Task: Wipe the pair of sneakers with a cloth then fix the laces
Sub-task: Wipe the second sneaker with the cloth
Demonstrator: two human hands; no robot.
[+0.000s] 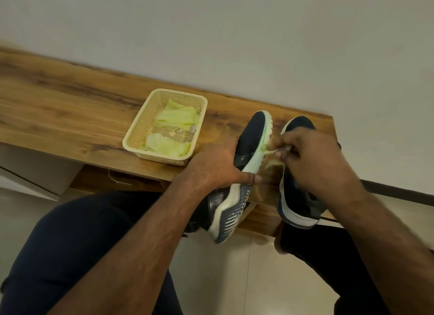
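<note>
Two dark blue sneakers with pale soles lie at the right end of a wooden table [70, 112]. The left sneaker [252, 136] is tipped on its side, sole facing right. My left hand [218, 164] grips it around the middle, thumb on the sole. My right hand [312, 157] presses a small yellow-green cloth [273, 163] against that sole's edge, fingers closed on it. The right sneaker [298, 204] stands upright under my right hand, partly hidden by it.
A cream plastic basket [141, 124] left of the sneakers holds more yellow-green cloths [176, 119]. A white wall runs behind the table. My knees in dark trousers sit below the table's front edge, above a tiled floor.
</note>
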